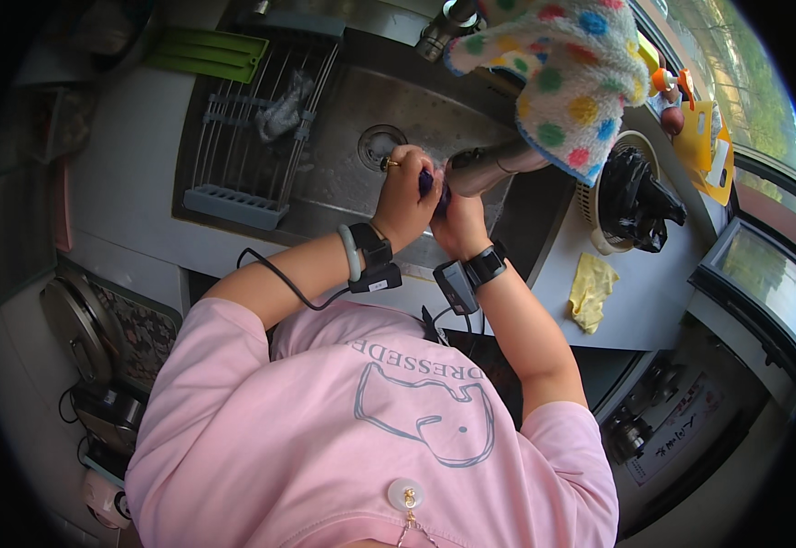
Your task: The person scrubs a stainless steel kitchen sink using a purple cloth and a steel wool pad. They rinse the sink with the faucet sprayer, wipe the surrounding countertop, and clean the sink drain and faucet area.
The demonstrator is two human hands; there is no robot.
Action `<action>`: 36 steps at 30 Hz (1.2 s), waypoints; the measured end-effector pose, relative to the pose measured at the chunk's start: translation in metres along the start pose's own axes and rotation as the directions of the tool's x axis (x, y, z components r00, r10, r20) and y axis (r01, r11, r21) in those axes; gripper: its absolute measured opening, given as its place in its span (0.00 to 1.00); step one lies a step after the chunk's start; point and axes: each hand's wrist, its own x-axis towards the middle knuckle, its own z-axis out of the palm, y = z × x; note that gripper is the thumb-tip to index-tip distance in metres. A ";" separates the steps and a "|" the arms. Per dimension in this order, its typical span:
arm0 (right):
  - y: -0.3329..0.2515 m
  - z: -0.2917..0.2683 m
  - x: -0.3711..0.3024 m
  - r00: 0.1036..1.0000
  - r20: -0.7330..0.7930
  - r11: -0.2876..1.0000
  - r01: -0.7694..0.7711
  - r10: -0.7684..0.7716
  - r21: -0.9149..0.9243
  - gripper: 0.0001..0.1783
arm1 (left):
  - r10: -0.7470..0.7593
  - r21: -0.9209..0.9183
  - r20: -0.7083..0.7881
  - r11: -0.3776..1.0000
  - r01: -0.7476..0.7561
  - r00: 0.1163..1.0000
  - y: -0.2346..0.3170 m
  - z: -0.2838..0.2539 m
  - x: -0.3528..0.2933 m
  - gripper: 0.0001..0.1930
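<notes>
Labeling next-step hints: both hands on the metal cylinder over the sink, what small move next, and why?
Probably keep rubbing the small dark purple piece along the grey metal cylinder. The left hand presses it at the cylinder's near end, the right hand grips beside it, both above the steel sink.

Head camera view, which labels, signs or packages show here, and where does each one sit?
White printed sheet with dark marks: low on the right, beside the dark stove, rectangular, tilted.
Yellow card-like item with orange and white shapes: on the window ledge, upper right.
No screens visible.
</notes>
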 end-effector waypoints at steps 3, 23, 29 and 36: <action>0.002 0.001 -0.007 0.993 -0.035 0.992 -0.111 0.110 -0.053 0.12 | 0.036 0.002 0.114 0.999 -0.037 0.993 0.010 -0.012 -0.005 0.08; -0.006 -0.016 -0.008 0.731 0.193 0.752 -0.603 0.654 -0.264 0.10 | 0.390 -0.169 0.601 0.915 -0.366 0.698 0.002 -0.044 -0.033 0.10; -0.030 -0.034 -0.013 0.978 -0.179 0.917 -0.163 0.103 -0.365 0.18 | -0.082 -0.029 0.399 0.994 0.102 0.913 -0.037 -0.048 0.054 0.14; -0.036 -0.063 -0.072 0.938 -0.339 0.970 -0.140 0.067 -0.198 0.19 | 0.179 0.179 0.175 0.961 -0.211 0.968 -0.045 -0.017 0.176 0.09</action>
